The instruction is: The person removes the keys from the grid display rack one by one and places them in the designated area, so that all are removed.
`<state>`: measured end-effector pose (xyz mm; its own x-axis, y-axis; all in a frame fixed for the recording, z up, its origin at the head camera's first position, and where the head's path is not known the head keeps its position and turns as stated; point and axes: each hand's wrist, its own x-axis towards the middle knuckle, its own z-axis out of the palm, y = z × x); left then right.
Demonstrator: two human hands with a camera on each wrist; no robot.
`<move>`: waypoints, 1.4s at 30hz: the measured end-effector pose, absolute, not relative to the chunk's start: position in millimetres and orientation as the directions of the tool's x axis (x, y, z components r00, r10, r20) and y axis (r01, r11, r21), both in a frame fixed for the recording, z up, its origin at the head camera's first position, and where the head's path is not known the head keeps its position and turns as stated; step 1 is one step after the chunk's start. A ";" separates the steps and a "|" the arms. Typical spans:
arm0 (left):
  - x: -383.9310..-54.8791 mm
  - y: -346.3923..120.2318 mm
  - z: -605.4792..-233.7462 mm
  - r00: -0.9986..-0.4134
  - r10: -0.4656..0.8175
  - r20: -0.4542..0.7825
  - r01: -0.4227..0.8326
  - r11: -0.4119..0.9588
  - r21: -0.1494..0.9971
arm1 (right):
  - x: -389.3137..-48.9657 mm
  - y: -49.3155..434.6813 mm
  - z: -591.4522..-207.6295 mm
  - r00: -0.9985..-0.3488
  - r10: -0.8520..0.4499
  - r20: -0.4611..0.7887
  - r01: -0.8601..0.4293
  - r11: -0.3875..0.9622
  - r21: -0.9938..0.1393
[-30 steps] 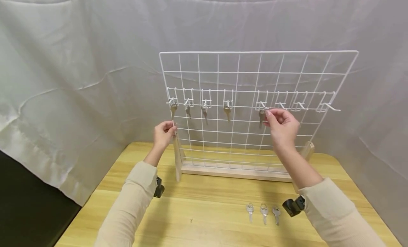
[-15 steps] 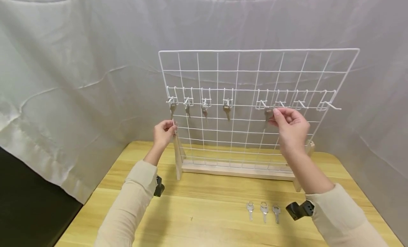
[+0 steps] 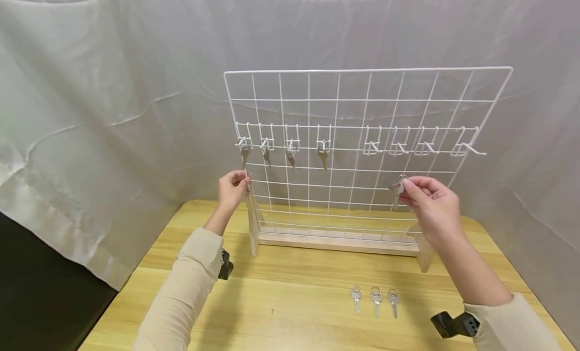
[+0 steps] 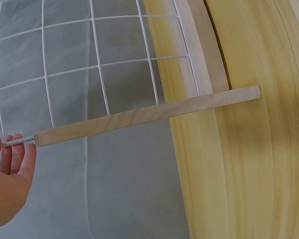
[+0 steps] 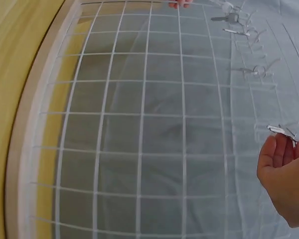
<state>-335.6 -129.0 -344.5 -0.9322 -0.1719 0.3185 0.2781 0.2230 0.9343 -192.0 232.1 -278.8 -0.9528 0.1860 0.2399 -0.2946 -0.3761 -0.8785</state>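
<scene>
Left hand (image 3: 232, 186): While its thumb and fingers pinch the side wire of a white metal grid panel (image 3: 371, 69), just above the upright of a pale wooden stand (image 3: 335, 243), the thin wire looks stiff, perhaps springy.
Hanging keys: four metal keys with broad heads (image 3: 322, 157) hang blade-down from white wire hooks (image 3: 372, 148) on the panel's left half; they would probably swing at a touch.
Desk keys: three silver metal keys (image 3: 375, 298) lie side by side on the yellow wood-grain desk (image 3: 290, 321); thin and smooth, they are likely easiest to lift by the head.
Held key: a silver metal key (image 3: 397, 188) is in front of the panel, below the right-hand hooks; probably light, rigid, sturdy, slightly slippery, best pinched at the head's edge.
Right hand (image 3: 431, 205): thumb and fingers are clamped on that key's head end, blade downward.
</scene>
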 end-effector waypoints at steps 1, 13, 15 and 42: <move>-335.5 -129.1 -344.5 -0.932 -0.173 0.319 0.278 0.227 0.933 | -190.9 235.4 -282.8 -0.958 0.170 0.232 -0.282 -0.393 -0.875; -333.9 -130.0 -344.4 -0.931 -0.167 0.324 0.277 0.257 0.926 | -181.4 266.6 -332.3 -0.994 0.075 0.079 -0.101 -0.367 -0.925; -333.5 -130.4 -344.7 -0.931 -0.169 0.324 0.277 0.253 0.927 | -180.3 271.6 -338.2 -0.996 0.054 0.072 -0.087 -0.351 -0.932; -335.0 -129.9 -348.1 -0.928 -0.173 0.331 0.290 0.225 0.930 | -141.9 319.4 -474.6 -0.921 0.211 -0.328 0.329 -0.032 -0.944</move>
